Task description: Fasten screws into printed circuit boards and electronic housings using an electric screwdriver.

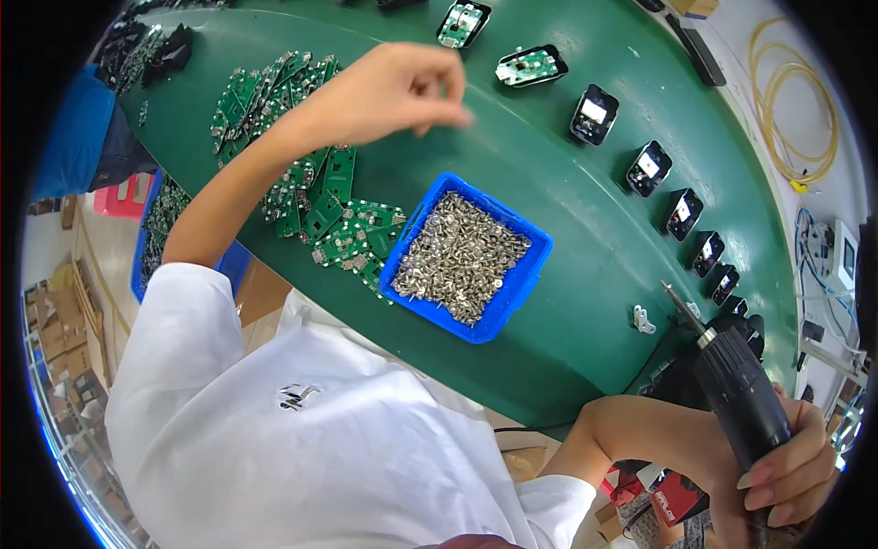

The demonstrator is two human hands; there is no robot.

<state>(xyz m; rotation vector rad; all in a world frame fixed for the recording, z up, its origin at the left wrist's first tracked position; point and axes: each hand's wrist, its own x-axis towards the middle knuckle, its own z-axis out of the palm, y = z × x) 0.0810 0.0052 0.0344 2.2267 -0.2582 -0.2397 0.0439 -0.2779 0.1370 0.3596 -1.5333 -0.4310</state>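
Observation:
My left hand (393, 96) hovers over the green table, its fingers loosely bent and apart. Nothing shows between them, though the fingertips are slightly blurred. Below and left of it lies a heap of green circuit boards (340, 171). My right hand (796, 457) grips a black electric screwdriver (743, 389) at the far right, its bit angled up and left over the table. Between my arms sits a blue tray (523, 297) full of small silvery screws (462, 256). A curved row of black housings runs along the far side; one housing (532, 66) holds a green board, and another housing (594, 114) shows a white square.
Small white brackets (643, 319) lie near the screwdriver bit. A coiled yellow hose (794, 101) is beyond the table's right edge. At left stand a blue bin (233, 265) and cardboard boxes (69, 339). Another person's blue clothing (75, 137) shows at upper left.

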